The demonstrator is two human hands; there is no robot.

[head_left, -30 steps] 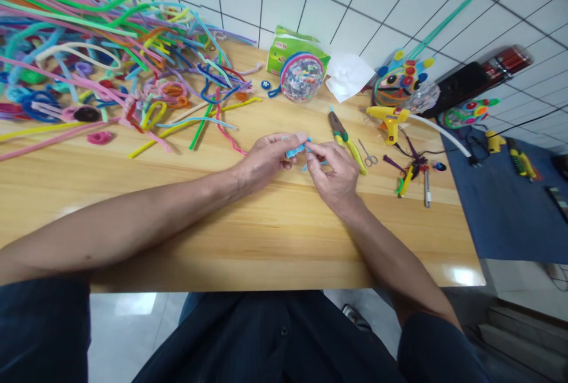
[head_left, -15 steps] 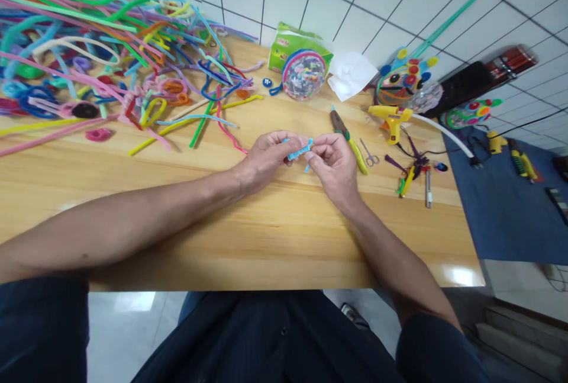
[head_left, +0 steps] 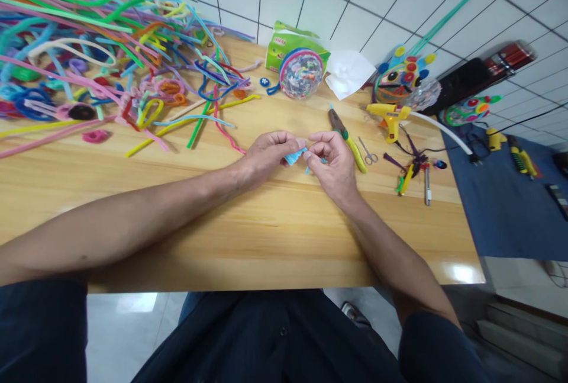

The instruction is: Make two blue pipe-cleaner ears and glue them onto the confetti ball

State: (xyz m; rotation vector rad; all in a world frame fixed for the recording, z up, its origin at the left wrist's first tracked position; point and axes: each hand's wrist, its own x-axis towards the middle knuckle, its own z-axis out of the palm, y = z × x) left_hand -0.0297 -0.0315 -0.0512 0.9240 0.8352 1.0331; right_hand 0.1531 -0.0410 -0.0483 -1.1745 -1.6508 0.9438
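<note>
A small piece of coiled light-blue pipe cleaner (head_left: 293,157) is held between both hands above the middle of the table. My left hand (head_left: 271,155) is closed, its thumb pressing the coil from above. My right hand (head_left: 332,161) pinches the coil's right end between thumb and fingertips, and a short blue end pokes out below. The fingers hide part of the coil. Just right of my right hand lie pliers (head_left: 354,147) with yellow-green handles, then small scissors (head_left: 369,157).
A heap of colourful pipe cleaners (head_left: 89,39) covers the back left. Behind my hands stand a clear tub (head_left: 302,74), a green packet (head_left: 284,45) and white tissue (head_left: 348,72). At right are a yellow glue gun (head_left: 389,118), a utility knife (head_left: 427,186) and a dark flask (head_left: 479,78).
My right fingers have shifted slightly along the blue coil, and more blue now shows beneath them. The view has moved a little; the things on the table lie as before.
</note>
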